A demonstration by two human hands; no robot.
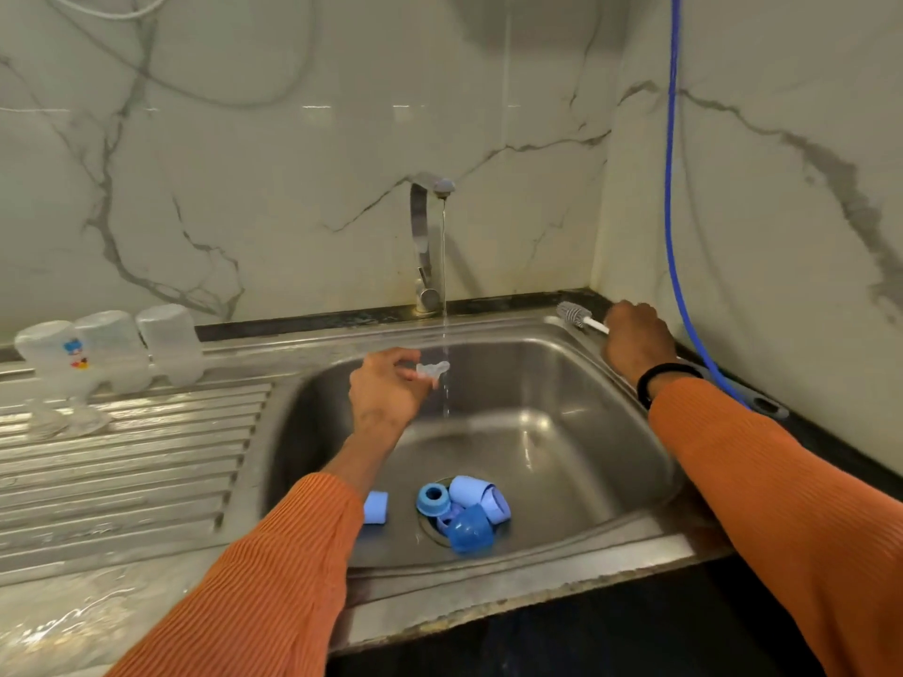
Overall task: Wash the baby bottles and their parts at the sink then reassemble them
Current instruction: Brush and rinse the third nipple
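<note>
— What were the hands doing at that moment?

— The left hand [386, 386] pinched a clear silicone teat [432, 369] between thumb and fingertips, holding it at the stream of water [444, 285] falling from the tap [424, 246]. The right hand [635, 342] was curled round the white handle of the bottle brush [579, 317], over the far corner of the sink [576, 398].

— How would the teat handle?

— Light, soft and floppy, I judged, and slippery when wet. A pinch at its wider base rim looked safest; squeezing the tip would only fold it.

— Which way did it point?

— It lay roughly level, its long axis running away from the left hand toward the right one, across the stream. Which end led was too blurred to say.

— And the brush?

— Stiff handle, bristle head pointing from the right hand toward the tap, the shaft lying along the rim.

— The other parts?

— Blue rings and caps [464, 510] were heaped at the drain, nearer the person than either hand, one pale blue cap [376, 506] apart beside the left sleeve. Three clear bottles [112, 351] stood upside down on the draining desk, well beyond the left hand's outer side.
</note>
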